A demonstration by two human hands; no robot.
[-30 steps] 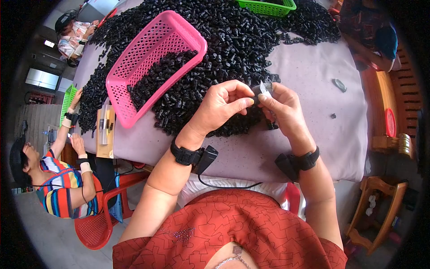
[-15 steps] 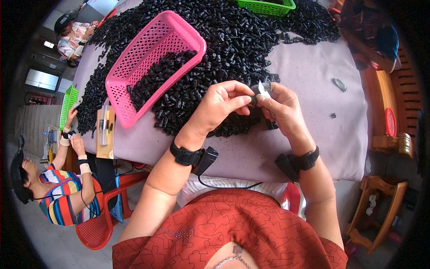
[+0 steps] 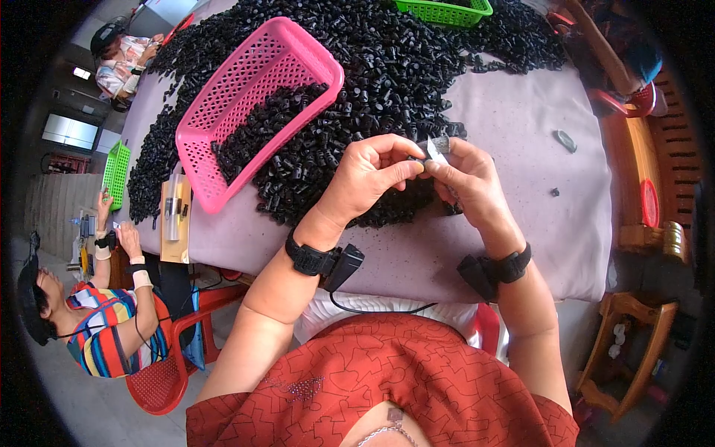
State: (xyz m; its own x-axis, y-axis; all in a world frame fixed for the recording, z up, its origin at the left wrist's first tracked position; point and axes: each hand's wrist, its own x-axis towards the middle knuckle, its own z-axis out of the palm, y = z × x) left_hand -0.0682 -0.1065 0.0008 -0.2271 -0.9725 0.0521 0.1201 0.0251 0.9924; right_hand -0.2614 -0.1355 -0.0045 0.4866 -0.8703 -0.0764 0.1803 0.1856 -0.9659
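Observation:
My left hand (image 3: 369,179) and my right hand (image 3: 469,179) meet over the near edge of a big heap of small black plastic parts (image 3: 387,67). Between the fingertips of both hands I pinch a small black part together with a small silvery metal piece (image 3: 436,147); how they fit together is too small to tell. A pink plastic basket (image 3: 223,97) partly filled with the same black parts lies tilted on the heap, to the left of my left hand. Both wrists wear black bands with small devices.
The table wears a grey-lilac cloth (image 3: 514,112). A green basket (image 3: 443,11) sits at the far edge, another green basket (image 3: 115,175) at the left. A seated person in a striped top (image 3: 104,335) works at the lower left on a red chair. Wooden chairs (image 3: 633,350) stand right.
My hands have stayed in place, with the fingers shifting slightly on the small piece. The person at the lower left has moved their hands a little.

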